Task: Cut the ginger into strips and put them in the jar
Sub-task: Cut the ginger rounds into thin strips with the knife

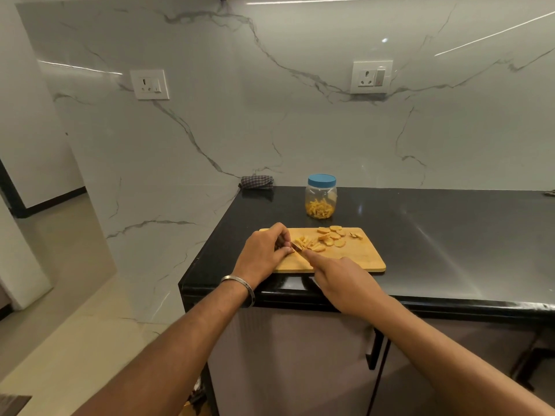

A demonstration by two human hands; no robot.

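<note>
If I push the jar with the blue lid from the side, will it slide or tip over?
The jar probably slides: it looks squat and stands on a glossy black counter. It seems light, holding only a low layer of ginger strips.

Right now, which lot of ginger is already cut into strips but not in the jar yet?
The small heap of strips on the cutting board, beside the left hand. The round slices are uncut; the other strips sit in the jar.
</note>
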